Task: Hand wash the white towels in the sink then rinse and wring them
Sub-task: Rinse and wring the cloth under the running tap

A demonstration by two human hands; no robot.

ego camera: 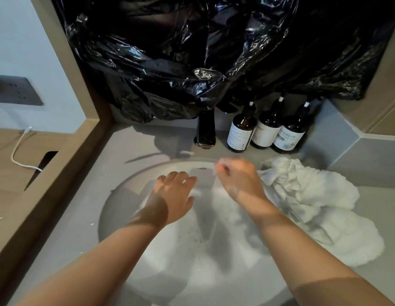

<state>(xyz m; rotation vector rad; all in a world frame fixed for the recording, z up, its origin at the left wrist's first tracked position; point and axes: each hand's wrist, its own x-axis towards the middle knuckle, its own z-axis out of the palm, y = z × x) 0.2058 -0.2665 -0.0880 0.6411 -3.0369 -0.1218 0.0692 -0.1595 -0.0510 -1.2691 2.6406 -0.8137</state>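
left hand (174,193) flat, empty | right hand (238,180) loosely curled, nothing held (fingertips blurred) | risk: towels (307,191) heaped on sink (113,208) rim could slump, spilling suds (170,261)

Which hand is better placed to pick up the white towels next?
Right. The right hand hovers just beside the white towels heaped right of the sink; the left hand is farther away, over the foam.
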